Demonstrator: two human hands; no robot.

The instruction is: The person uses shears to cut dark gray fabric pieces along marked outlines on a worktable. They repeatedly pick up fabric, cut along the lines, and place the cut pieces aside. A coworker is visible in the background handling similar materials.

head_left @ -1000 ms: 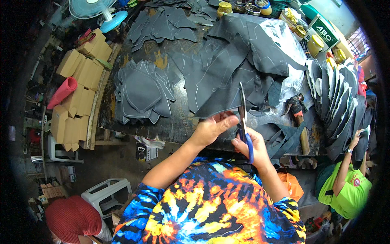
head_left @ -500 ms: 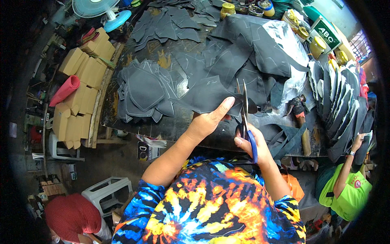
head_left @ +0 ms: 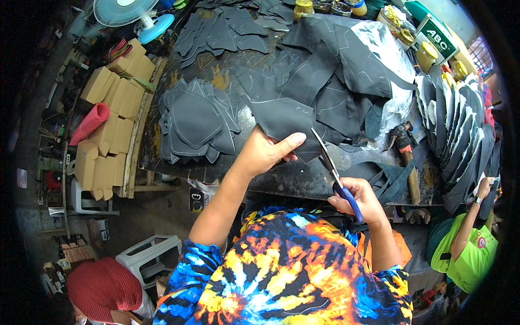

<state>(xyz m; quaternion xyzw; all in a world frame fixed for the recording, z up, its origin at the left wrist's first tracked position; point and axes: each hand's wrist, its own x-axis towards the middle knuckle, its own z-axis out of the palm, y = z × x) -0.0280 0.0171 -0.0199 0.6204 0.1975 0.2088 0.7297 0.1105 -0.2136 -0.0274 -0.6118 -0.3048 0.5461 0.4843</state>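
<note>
My left hand point(head_left: 268, 151) pinches a dark grey leather piece point(head_left: 284, 119) with pale marked lines, thumb on top and fingers beneath. It is held over the front part of the dark worktable point(head_left: 244, 184). My right hand point(head_left: 360, 197) grips a pair of scissors point(head_left: 336, 173) by its blue handles. The scissor blades look nearly closed and point up and left, close to the piece's right edge. Left of my hands lies a stack of cut leather pieces point(head_left: 192, 116). Larger marked leather sheets point(head_left: 346, 59) overlap behind the held piece.
A hammer point(head_left: 406, 157) and leather strips point(head_left: 379, 181) lie to the right. Beyond them hang layered leather pieces point(head_left: 452, 135). Yellow-lidded jars point(head_left: 426, 54) stand at the back right. A fan point(head_left: 146, 24) and brown cartons point(head_left: 108, 108) are on the left. People sit on both sides.
My right hand and the scissors have drawn back right and down, away from the leather. My left hand has shifted left and turned the piece, which now hangs lower at its right corner.
</note>
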